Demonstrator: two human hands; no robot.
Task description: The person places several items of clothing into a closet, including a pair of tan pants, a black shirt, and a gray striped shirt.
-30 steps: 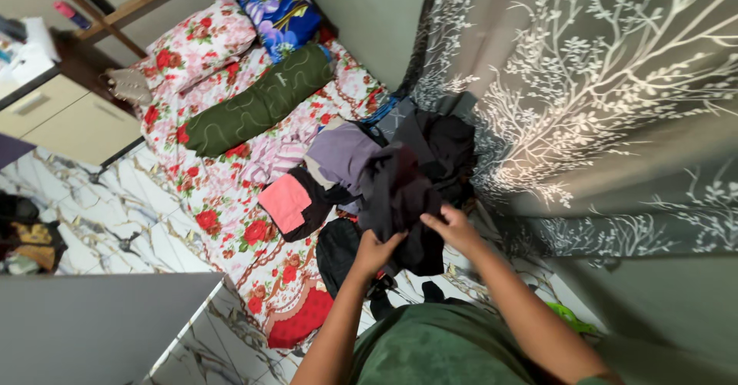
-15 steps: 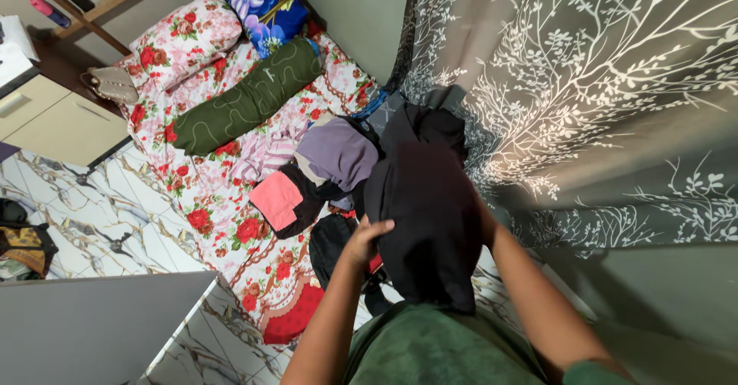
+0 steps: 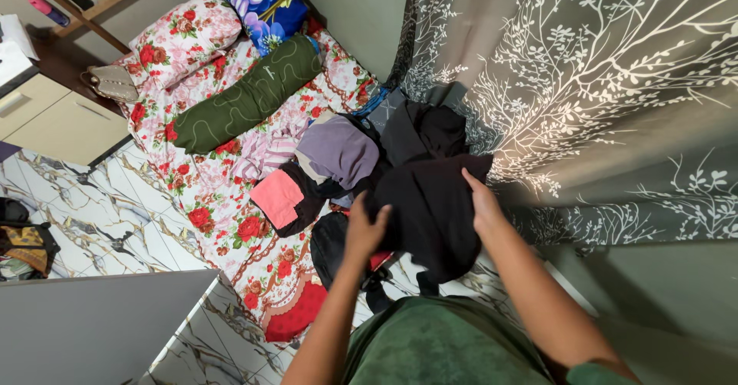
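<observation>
A black garment [image 3: 427, 204] hangs in front of me, lifted above a heap of clothes [image 3: 338, 158] on a floral-sheeted mattress [image 3: 223, 200]. My left hand [image 3: 365, 227] grips its left edge and my right hand [image 3: 483, 200] grips its right edge. The heap under it holds a grey-purple piece, a pink piece [image 3: 277, 198] and more dark clothing.
A green bolster [image 3: 246, 101], a floral pillow [image 3: 181, 39] and a blue flowered pillow [image 3: 265, 1] lie on the mattress. A grey curtain with white branches [image 3: 584, 85] hangs at right. Marble floor [image 3: 92, 224], a cabinet [image 3: 54, 120] and a grey surface [image 3: 92, 331] are at left.
Both hands picked the black garment up off the heap and raised it; it then came a little lower, bunched between them.
</observation>
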